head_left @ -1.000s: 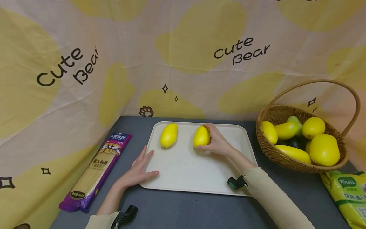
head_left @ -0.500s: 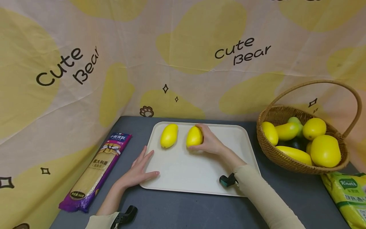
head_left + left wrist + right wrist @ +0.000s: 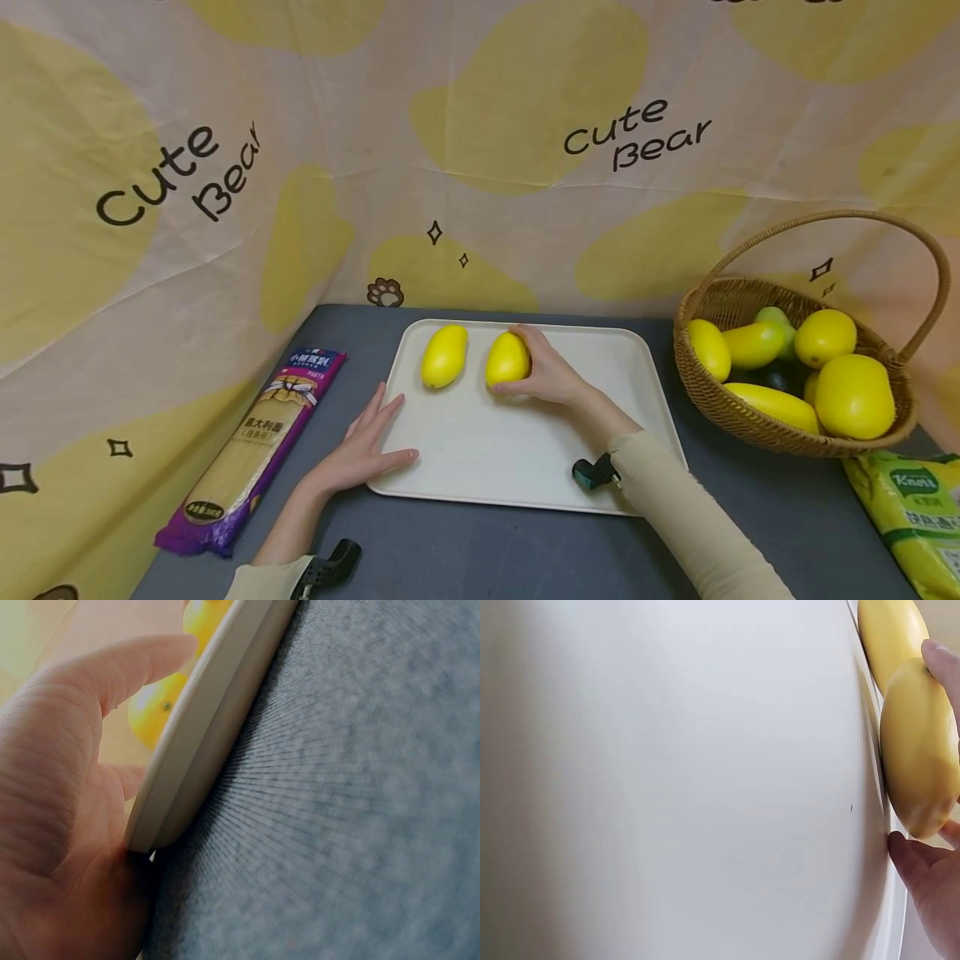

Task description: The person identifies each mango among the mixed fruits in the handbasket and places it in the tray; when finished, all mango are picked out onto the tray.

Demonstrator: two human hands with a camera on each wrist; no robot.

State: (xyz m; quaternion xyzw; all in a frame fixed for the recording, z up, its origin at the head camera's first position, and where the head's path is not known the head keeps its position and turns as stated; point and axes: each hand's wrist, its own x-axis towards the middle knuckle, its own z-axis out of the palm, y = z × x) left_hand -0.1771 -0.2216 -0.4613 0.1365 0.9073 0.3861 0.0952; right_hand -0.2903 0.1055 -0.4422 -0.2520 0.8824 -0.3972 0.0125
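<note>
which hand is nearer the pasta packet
Left: the left hand is right of the pasta packet, touching the tray; the right hand, gripping a yellow fruit, is much farther right.

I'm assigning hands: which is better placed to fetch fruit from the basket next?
Probably the right hand, after releasing its fruit: the basket is nearer; the left hand is at the left edge of the tray.

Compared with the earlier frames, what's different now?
The right hand and the yellow fruit it holds have moved left over the tray, closer to the other yellow fruit. Nothing was newly gripped or released. The left hand, other fruit, tray and basket stayed put.
</note>
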